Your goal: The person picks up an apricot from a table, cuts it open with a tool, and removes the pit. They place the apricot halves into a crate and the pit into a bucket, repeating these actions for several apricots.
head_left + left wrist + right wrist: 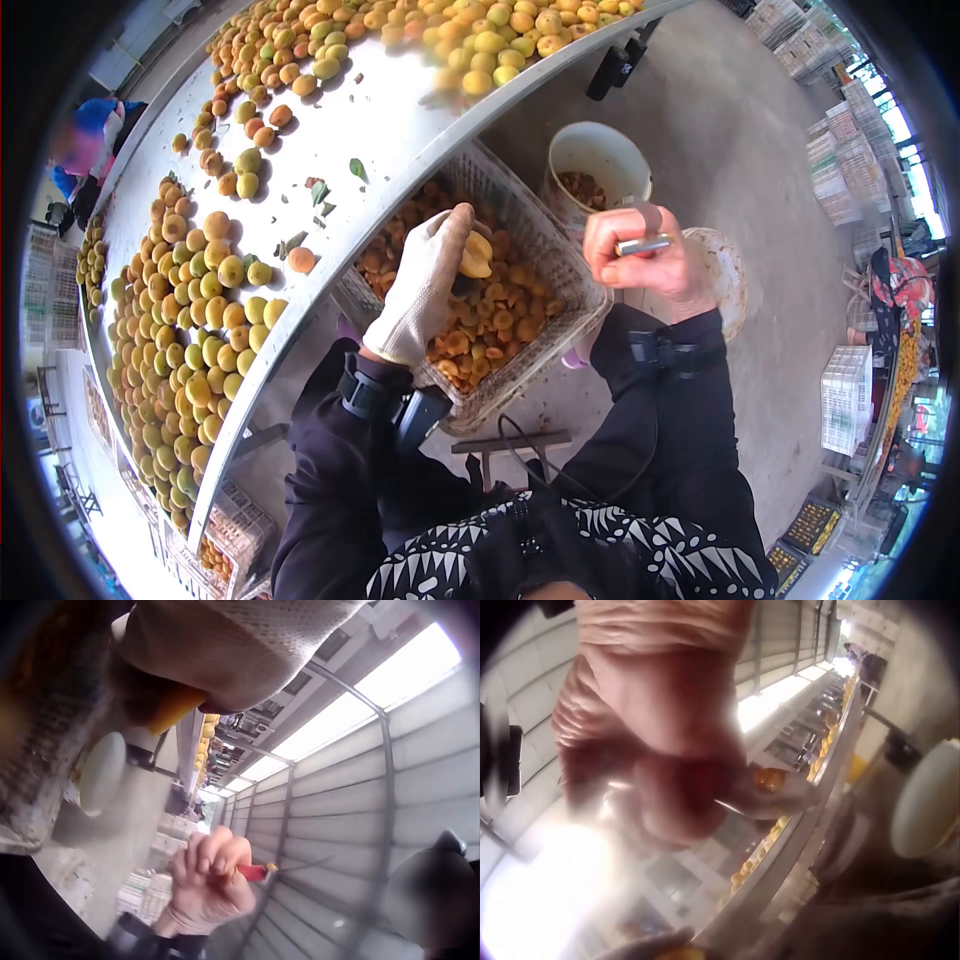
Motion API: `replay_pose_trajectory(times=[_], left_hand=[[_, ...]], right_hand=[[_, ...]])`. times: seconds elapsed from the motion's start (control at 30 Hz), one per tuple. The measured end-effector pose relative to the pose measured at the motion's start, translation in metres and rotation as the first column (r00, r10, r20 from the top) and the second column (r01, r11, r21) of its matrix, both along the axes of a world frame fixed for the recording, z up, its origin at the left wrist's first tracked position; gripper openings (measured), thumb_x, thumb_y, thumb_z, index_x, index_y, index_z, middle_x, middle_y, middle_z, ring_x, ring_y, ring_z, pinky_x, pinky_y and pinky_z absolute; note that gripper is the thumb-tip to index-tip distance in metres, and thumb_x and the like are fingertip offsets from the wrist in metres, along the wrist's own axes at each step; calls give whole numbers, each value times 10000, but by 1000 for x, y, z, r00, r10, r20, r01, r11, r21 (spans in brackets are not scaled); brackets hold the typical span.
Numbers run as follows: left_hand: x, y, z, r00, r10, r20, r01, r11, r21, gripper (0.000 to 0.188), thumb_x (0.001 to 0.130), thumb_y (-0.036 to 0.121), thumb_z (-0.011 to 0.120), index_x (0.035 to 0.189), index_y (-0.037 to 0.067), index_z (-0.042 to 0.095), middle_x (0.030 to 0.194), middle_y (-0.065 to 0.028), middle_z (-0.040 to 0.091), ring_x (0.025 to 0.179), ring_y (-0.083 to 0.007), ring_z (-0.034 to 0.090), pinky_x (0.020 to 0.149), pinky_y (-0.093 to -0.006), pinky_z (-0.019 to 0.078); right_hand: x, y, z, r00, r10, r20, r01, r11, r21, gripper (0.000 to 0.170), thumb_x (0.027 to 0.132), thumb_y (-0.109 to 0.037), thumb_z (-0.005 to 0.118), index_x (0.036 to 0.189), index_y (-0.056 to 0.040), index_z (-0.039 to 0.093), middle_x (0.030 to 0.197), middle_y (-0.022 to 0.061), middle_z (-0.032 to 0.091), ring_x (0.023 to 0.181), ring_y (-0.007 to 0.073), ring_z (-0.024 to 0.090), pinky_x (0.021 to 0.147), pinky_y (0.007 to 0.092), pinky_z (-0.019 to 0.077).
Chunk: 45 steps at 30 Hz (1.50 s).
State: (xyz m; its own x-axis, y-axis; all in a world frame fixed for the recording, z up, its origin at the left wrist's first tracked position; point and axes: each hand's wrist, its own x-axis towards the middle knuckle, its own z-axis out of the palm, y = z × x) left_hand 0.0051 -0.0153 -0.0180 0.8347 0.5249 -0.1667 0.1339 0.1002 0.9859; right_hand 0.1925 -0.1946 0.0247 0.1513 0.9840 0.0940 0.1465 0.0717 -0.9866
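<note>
My left hand [425, 285], in a white glove, pinches a yellow fruit [477, 256] above a crate [590, 318] of cut fruit pieces [495, 325]. In the left wrist view the glove [225, 645] fills the top, and an edge of the yellow fruit [178, 709] shows under it. To the right of the crate, my bare right hand [645, 255] is raised, fingers curled round a small knife [643, 244]. The left wrist view shows that hand [210, 881] with the knife's red handle [253, 873] and thin blade. In the right wrist view the hand [660, 697] is blurred.
Many whole fruits [190, 350] lie on a white table [400, 95] at the left and top, with a few leaves. A white bucket [600, 150] with scraps stands beyond the crate. Stacked crates [848, 400] stand at the far right; another person [90, 145] is at the far left.
</note>
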Motion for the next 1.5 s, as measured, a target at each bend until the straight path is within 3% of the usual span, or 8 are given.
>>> replay_pose_trajectory(times=[0.17, 0.23, 0.43, 0.6, 0.77, 0.93, 1.33, 1.5], left_hand=[[-6, 18, -37, 902, 109, -418, 82, 906, 415, 410, 964, 368, 543, 967, -39, 584, 825, -203, 621, 772, -320, 620, 730, -389, 499], [-21, 40, -88, 869, 254, -425, 263, 491, 831, 397, 924, 347, 574, 1054, -29, 571, 899, -239, 641, 853, -354, 663, 721, -436, 523], [-20, 53, -93, 726, 367, -582, 456, 377, 807, 388, 912, 337, 591, 1104, 2, 554, 960, -237, 626, 782, -377, 654, 718, -473, 544], [5, 9, -48, 973, 80, -215, 156, 457, 876, 170, 909, 214, 597, 949, 49, 591, 908, -178, 637, 801, -375, 640, 693, -469, 518], [21, -4, 0, 1000, 3, 13, -13, 352, 936, 146, 895, 199, 633, 960, 69, 614, 944, -125, 623, 851, -334, 621, 696, -444, 508], [38, 17, 29, 993, 113, 29, -72, 398, 915, 173, 893, 190, 640, 999, 54, 633, 953, -164, 645, 880, -370, 630, 752, -438, 502], [143, 151, 22, 994, 110, -27, -23, 431, 902, 268, 846, 142, 600, 1087, 30, 632, 933, -165, 679, 814, -322, 661, 727, -408, 509], [176, 143, 22, 951, 66, -303, 289, 165, 943, 285, 777, 116, 643, 1058, 146, 683, 929, -121, 666, 941, -321, 636, 781, -429, 516]], right_hand=[[5, -32, -14, 885, 202, 419, -84, 955, -284, 229, 719, -111, 751, 710, 15, 560, 614, 121, 499, 559, 270, 518, 546, 354, 392], [0, -40, -22, 799, 257, 543, -36, 923, -384, 246, 719, -187, 762, 693, -1, 604, 634, 166, 552, 600, 363, 547, 556, 396, 419], [-2, -47, -30, 735, 196, 649, 139, 894, -427, 219, 737, -241, 715, 702, -34, 654, 688, 193, 621, 714, 398, 616, 631, 463, 467], [-8, -31, -35, 754, -118, 646, 328, 920, -215, 210, 766, -176, 725, 827, 2, 630, 679, 139, 601, 637, 314, 588, 606, 402, 450], [-14, -18, -30, 879, -472, -71, 423, 839, -342, 210, 825, -217, 749, 797, -28, 662, 657, 10, 614, 575, 53, 534, 507, 228, 409], [-23, -3, -33, 775, -519, -361, 407, 846, -344, 188, 876, -190, 725, 776, -55, 641, 679, 22, 628, 487, 39, 522, 420, 165, 347], [-27, 8, -35, 707, -523, -476, 378, 848, -371, 224, 897, -229, 712, 778, -57, 632, 655, 22, 615, 491, 42, 525, 417, 174, 336], [-21, 9, -37, 709, -531, -463, 392, 843, -367, 224, 900, -229, 710, 792, -45, 640, 655, 31, 615, 493, 46, 525, 421, 173, 340]])
